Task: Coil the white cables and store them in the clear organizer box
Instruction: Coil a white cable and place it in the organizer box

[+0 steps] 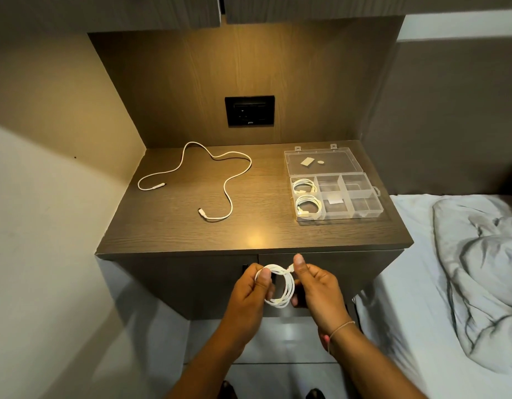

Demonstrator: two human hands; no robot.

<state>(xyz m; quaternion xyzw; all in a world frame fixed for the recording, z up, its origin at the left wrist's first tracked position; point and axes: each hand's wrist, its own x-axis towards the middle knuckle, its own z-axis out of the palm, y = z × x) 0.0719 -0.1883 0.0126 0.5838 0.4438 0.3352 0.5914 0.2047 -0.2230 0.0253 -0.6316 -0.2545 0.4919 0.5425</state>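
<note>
Both hands hold one thin white cable wound into a small round coil (278, 286), out in front of the edge of the dark brown wooden counter (254, 226). The left hand (250, 295) pinches the left side of the coil with its thumb pressed on top, which I think keeps the loops from springing open. The right hand (315, 286) pinches the right side near the top, where the cable's short end sticks out, with its thumb pointing up; it looks like it is tucking or finishing that last bit. The clear plastic organizer box (364, 208) sits open on the right side of the counter, with its flat lid (324, 162) laid back behind it so things can drop straight in. Two coiled white cables already lie in its left compartments, the far coil (304, 185) and the near coil (308, 205), each in its own space so they do not tangle. The other compartments look mostly free for the coil in the hands. One long loose white cable (197, 174) lies spread in wiggly loops on the left side of the counter, well apart from the box, not yet coiled. So the job looks a bit past halfway.
</note>
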